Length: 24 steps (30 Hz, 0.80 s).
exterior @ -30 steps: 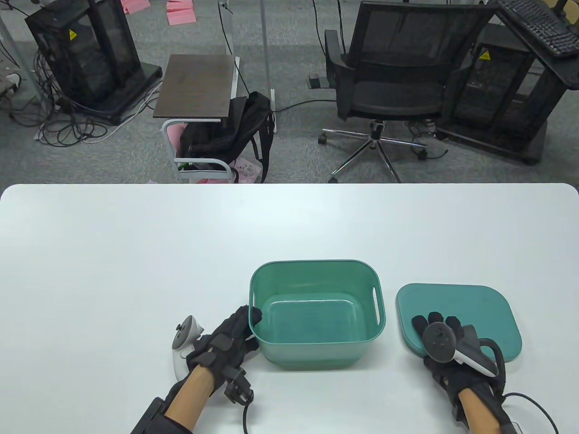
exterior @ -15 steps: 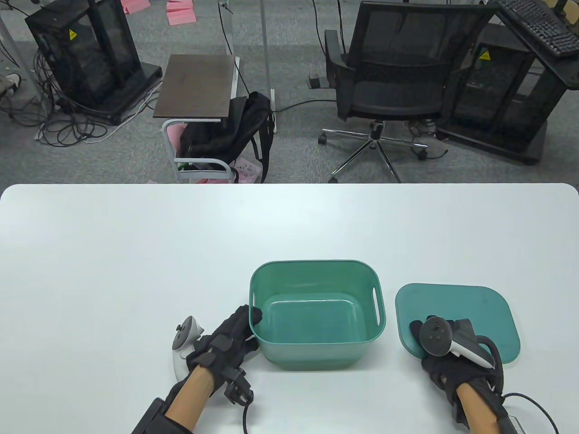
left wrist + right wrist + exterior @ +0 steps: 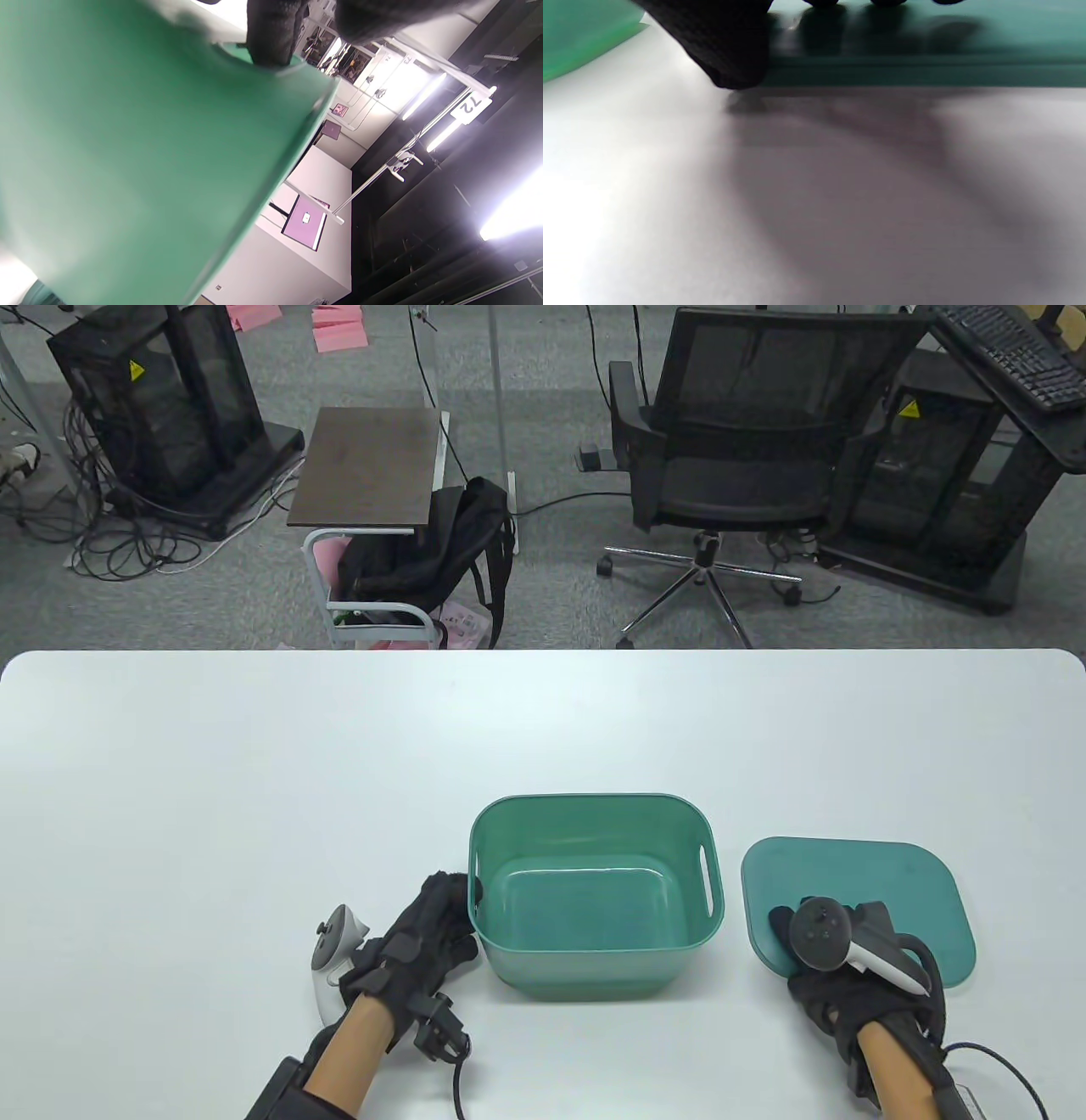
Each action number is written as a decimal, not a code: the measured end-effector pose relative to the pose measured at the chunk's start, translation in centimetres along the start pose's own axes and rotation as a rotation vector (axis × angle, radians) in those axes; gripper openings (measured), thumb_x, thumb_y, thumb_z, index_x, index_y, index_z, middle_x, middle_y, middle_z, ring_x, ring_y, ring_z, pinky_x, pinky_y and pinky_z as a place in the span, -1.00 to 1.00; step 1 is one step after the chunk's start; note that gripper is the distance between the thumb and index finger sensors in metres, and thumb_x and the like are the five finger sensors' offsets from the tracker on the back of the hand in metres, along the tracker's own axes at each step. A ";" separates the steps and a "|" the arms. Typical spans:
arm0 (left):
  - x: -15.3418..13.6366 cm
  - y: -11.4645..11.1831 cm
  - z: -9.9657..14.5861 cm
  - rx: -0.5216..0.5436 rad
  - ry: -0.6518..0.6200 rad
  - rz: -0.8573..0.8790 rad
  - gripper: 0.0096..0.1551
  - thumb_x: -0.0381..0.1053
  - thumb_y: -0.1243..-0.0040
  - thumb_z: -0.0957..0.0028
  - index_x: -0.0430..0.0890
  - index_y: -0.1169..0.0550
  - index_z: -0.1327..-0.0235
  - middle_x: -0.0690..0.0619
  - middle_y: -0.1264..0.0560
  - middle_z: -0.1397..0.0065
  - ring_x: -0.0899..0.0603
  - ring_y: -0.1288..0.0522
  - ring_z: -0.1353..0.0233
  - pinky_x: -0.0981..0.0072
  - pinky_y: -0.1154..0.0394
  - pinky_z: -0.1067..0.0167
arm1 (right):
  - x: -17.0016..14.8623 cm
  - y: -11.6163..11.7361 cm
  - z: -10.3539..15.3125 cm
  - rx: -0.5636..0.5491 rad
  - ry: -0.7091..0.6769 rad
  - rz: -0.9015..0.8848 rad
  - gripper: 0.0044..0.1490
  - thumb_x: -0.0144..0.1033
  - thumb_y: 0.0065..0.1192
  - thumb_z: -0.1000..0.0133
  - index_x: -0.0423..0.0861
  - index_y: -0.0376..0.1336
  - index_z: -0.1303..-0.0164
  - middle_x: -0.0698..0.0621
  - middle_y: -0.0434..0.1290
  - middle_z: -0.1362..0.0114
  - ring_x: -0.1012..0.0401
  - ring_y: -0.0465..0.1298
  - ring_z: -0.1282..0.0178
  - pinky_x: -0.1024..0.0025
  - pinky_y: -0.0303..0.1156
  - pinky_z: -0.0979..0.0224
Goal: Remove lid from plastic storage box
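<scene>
The green storage box (image 3: 594,976) stands open on the white table near the front edge. Its outer wall fills the left wrist view (image 3: 127,148). The darker green lid (image 3: 882,882) lies flat on the table to the right of the box, apart from it. My left hand (image 3: 428,937) lies against the box's left wall, with one fingertip (image 3: 271,38) touching the top of the rim. My right hand (image 3: 836,976) rests its fingers on the lid's near left part. Its thumb (image 3: 729,55) touches the table beside the lid's edge (image 3: 925,72).
The white table (image 3: 254,780) stretches wide to the left and behind the box. An office chair (image 3: 747,449), a small side table with a backpack (image 3: 399,509) and black racks stand on the floor beyond the far edge.
My left hand has slid a little left and its thumb has drawn back from inside the box rim. My right hand pulled back toward me on the lid earlier, then stayed still.
</scene>
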<state>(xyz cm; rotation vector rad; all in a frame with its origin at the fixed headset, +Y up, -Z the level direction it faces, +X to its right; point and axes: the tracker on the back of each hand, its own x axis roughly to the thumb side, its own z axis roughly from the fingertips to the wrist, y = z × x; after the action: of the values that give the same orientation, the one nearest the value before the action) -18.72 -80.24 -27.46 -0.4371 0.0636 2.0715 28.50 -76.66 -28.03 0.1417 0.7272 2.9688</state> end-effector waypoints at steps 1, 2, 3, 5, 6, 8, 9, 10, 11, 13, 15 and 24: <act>0.0 0.2 0.0 0.015 0.003 0.001 -0.24 0.31 0.19 -0.29 -0.20 -0.33 -0.51 -0.41 0.10 -0.65 -0.57 0.14 -0.53 -0.44 0.05 -0.34 | 0.0 -0.1 0.0 -0.011 -0.003 -0.002 -0.04 -0.17 0.28 -0.27 0.05 -0.20 -0.70 -0.19 -0.20 -0.76 -0.30 -0.12 -0.67 -0.42 0.00 -0.54; 0.1 0.4 0.1 0.025 0.005 0.001 -0.23 0.31 0.19 -0.29 -0.21 -0.33 -0.51 -0.41 0.10 -0.65 -0.57 0.14 -0.53 -0.44 0.04 -0.34 | 0.0 -0.2 0.2 -0.038 -0.020 -0.008 -0.05 -0.15 0.29 -0.26 0.03 -0.18 -0.70 -0.20 -0.18 -0.76 -0.31 -0.10 -0.67 -0.42 0.01 -0.53; 0.2 0.5 0.1 0.030 0.003 0.000 -0.22 0.31 0.19 -0.29 -0.23 -0.33 -0.51 -0.41 0.10 -0.65 -0.57 0.15 -0.52 -0.44 0.05 -0.34 | -0.1 -0.4 0.3 -0.068 -0.032 -0.015 -0.07 -0.15 0.31 -0.25 0.03 -0.14 -0.69 -0.19 -0.15 -0.76 -0.30 -0.06 -0.67 -0.41 0.03 -0.53; 0.8 0.7 0.3 0.045 -0.022 -0.014 -0.21 0.31 0.19 -0.28 -0.24 -0.31 -0.53 -0.41 0.11 -0.65 -0.58 0.16 -0.52 -0.44 0.06 -0.34 | -0.1 -1.2 0.9 -0.168 -0.055 -0.041 -0.07 -0.13 0.30 -0.24 0.03 -0.13 -0.69 -0.19 -0.15 -0.76 -0.30 -0.07 -0.67 -0.42 0.03 -0.53; 1.1 0.6 0.3 0.048 -0.035 -0.025 -0.20 0.31 0.18 -0.28 -0.24 -0.31 -0.53 -0.41 0.11 -0.65 -0.58 0.16 -0.52 -0.44 0.06 -0.34 | -0.1 -1.5 1.1 -0.186 -0.059 -0.044 -0.08 -0.11 0.29 -0.24 0.03 -0.12 -0.69 -0.19 -0.14 -0.76 -0.30 -0.06 -0.67 -0.41 0.04 -0.53; 2.2 0.4 0.6 0.057 -0.082 -0.073 -0.19 0.30 0.17 -0.28 -0.25 -0.31 -0.54 -0.41 0.12 -0.65 -0.58 0.17 -0.52 -0.44 0.07 -0.34 | 0.2 -2.6 1.9 -0.261 -0.082 -0.073 -0.12 -0.09 0.28 -0.25 0.04 -0.08 -0.68 -0.18 -0.10 -0.77 -0.29 -0.03 -0.67 -0.40 0.06 -0.53; 2.9 0.1 0.9 0.060 -0.127 -0.111 -0.19 0.30 0.17 -0.27 -0.25 -0.30 -0.55 -0.40 0.13 -0.65 -0.57 0.17 -0.52 -0.44 0.08 -0.34 | 0.4 -3.3 2.3 -0.299 -0.095 -0.080 -0.14 -0.09 0.28 -0.25 0.04 -0.06 -0.68 -0.18 -0.07 -0.76 -0.28 0.00 -0.67 -0.40 0.07 -0.53; 3.3 -0.1 1.0 0.065 -0.154 -0.134 -0.19 0.30 0.16 -0.27 -0.25 -0.29 -0.55 -0.40 0.13 -0.65 -0.57 0.18 -0.52 -0.44 0.08 -0.34 | 0.6 -3.8 2.6 -0.314 -0.100 -0.082 -0.15 -0.10 0.27 -0.25 0.04 -0.04 -0.67 -0.18 -0.05 -0.76 -0.28 0.01 -0.67 -0.40 0.07 -0.53; 4.0 -0.4 1.3 0.072 -0.191 -0.168 -0.19 0.30 0.15 -0.27 -0.25 -0.30 -0.55 -0.40 0.12 -0.65 -0.57 0.18 -0.53 -0.44 0.09 -0.34 | 1.0 -4.5 3.1 -0.329 -0.112 -0.078 -0.16 -0.10 0.27 -0.25 0.04 -0.03 -0.67 -0.17 -0.05 -0.77 -0.28 0.01 -0.68 -0.40 0.07 -0.53; 5.0 -1.1 1.9 0.069 -0.254 -0.213 -0.17 0.31 0.15 -0.26 -0.25 -0.27 -0.57 -0.39 0.15 -0.65 -0.56 0.20 -0.53 -0.44 0.10 -0.34 | 1.7 -5.7 4.0 -0.357 -0.127 -0.076 -0.19 -0.07 0.25 -0.27 0.05 -0.02 -0.67 -0.18 -0.05 -0.77 -0.28 0.01 -0.68 -0.41 0.06 -0.53; 6.3 -2.0 2.7 0.076 -0.336 -0.245 -0.17 0.30 0.13 -0.26 -0.24 -0.27 -0.58 -0.38 0.15 -0.65 -0.56 0.20 -0.53 -0.45 0.12 -0.34 | 2.5 -7.0 5.0 -0.417 -0.150 -0.093 -0.20 -0.06 0.23 -0.27 0.05 0.00 -0.67 -0.18 -0.05 -0.77 -0.28 0.00 -0.68 -0.41 0.06 -0.53; 9.6 -6.8 6.4 0.101 -0.717 -0.688 -0.14 0.32 -0.01 -0.21 -0.13 -0.28 -0.66 -0.29 0.13 -0.70 -0.50 0.26 -0.58 -0.45 0.25 -0.35 | 9.5 -9.9 8.7 -0.723 -0.411 -0.283 -0.21 0.13 0.10 -0.30 0.06 0.01 -0.69 -0.17 -0.01 -0.79 -0.27 0.02 -0.69 -0.41 0.07 -0.53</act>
<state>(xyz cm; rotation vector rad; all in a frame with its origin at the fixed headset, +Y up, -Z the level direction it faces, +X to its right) -19.18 -67.38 -23.78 0.3311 -0.3601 1.4262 20.55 -62.97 -24.33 0.5158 -0.3467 2.5974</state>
